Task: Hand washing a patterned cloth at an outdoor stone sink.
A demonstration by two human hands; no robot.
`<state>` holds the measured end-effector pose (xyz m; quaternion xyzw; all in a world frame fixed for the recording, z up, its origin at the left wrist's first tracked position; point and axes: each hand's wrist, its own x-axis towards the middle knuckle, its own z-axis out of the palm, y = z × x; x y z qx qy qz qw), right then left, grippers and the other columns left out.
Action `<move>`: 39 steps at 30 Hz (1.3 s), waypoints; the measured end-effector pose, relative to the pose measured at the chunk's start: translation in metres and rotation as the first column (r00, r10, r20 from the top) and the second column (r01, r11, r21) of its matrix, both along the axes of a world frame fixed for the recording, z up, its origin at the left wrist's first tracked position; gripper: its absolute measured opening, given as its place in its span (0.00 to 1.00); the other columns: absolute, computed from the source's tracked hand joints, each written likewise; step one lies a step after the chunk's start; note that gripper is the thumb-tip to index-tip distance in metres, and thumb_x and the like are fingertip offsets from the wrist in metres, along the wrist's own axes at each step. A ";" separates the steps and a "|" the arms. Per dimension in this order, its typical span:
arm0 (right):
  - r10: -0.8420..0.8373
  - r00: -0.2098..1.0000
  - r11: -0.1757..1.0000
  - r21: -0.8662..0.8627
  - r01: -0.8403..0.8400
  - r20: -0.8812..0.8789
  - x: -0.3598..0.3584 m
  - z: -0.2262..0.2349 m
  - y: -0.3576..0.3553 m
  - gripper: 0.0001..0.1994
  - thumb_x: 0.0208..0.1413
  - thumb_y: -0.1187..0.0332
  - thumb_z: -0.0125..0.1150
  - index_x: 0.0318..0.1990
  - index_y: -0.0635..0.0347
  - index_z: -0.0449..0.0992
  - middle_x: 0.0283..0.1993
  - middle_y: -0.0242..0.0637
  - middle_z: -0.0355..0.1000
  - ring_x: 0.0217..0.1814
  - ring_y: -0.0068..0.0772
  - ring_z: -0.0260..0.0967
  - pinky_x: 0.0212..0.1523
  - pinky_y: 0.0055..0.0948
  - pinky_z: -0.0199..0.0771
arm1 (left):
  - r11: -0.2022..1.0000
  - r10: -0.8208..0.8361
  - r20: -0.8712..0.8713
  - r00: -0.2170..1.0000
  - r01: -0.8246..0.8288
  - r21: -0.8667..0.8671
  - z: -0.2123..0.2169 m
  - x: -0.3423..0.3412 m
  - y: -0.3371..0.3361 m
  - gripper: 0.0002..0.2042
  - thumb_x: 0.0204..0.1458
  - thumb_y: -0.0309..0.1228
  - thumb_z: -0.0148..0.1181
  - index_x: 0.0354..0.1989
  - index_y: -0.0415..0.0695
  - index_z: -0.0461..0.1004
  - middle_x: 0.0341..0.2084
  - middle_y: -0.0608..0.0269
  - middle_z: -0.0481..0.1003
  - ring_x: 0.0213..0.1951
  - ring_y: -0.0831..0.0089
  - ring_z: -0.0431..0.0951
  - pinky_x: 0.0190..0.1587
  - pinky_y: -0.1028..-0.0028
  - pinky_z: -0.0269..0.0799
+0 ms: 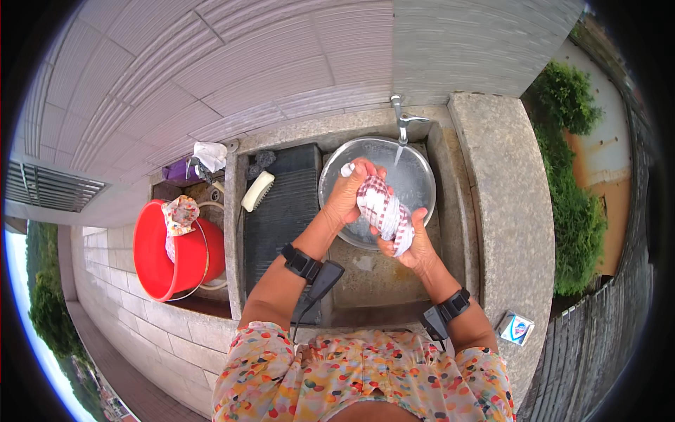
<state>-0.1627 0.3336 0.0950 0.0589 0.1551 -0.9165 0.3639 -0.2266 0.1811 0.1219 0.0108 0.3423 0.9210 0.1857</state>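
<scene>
Between my two hands a twisted cloth [380, 205], white with a red check, is stretched above a metal basin [329, 184]. At its upper left end my left hand [349, 188] is closed round it, with a white tip poking out past the fingers. Lower right, my right hand [415, 243] grips the other end, its thumb pointing up. Water runs from the tap [402, 121] into the basin, which holds cloudy water. The basin stands in a stone sink [365, 295].
Left of the basin lies a dark ribbed washboard [285, 204] with a scrubbing brush [258, 191] and a dark scouring pad [264, 158]. Farther left stands a red bucket [151, 246] with a patterned cloth [180, 214] over its rim. A small box [515, 328] rests on the right ledge [503, 211].
</scene>
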 end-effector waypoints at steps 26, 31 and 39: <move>0.664 0.735 0.064 0.990 0.129 -0.139 0.024 -0.077 -0.037 0.49 0.33 0.56 0.60 0.51 0.87 0.36 0.38 0.61 0.67 0.42 0.53 0.68 0.42 0.35 0.68 | -0.244 -0.170 0.269 0.948 0.224 -0.944 -0.063 0.025 0.017 0.17 0.43 0.39 0.50 0.30 0.34 0.73 0.31 0.43 0.73 0.37 0.51 0.73 0.40 0.61 0.68; 0.719 0.688 -0.009 0.987 0.158 -0.103 0.031 -0.097 -0.041 0.47 0.34 0.55 0.60 0.49 0.86 0.38 0.37 0.60 0.67 0.41 0.54 0.68 0.41 0.36 0.69 | -0.292 -0.176 0.261 0.949 0.202 -0.935 -0.068 0.033 0.023 0.17 0.42 0.38 0.50 0.29 0.34 0.73 0.31 0.43 0.73 0.36 0.50 0.73 0.39 0.61 0.68; 0.737 0.666 -0.007 0.984 0.179 -0.116 0.042 -0.109 -0.044 0.44 0.36 0.55 0.60 0.50 0.82 0.41 0.36 0.56 0.69 0.40 0.52 0.68 0.40 0.38 0.68 | -0.371 -0.231 0.283 0.931 0.184 -0.910 -0.077 0.037 0.030 0.16 0.40 0.35 0.48 0.29 0.33 0.73 0.30 0.40 0.72 0.35 0.47 0.73 0.40 0.60 0.68</move>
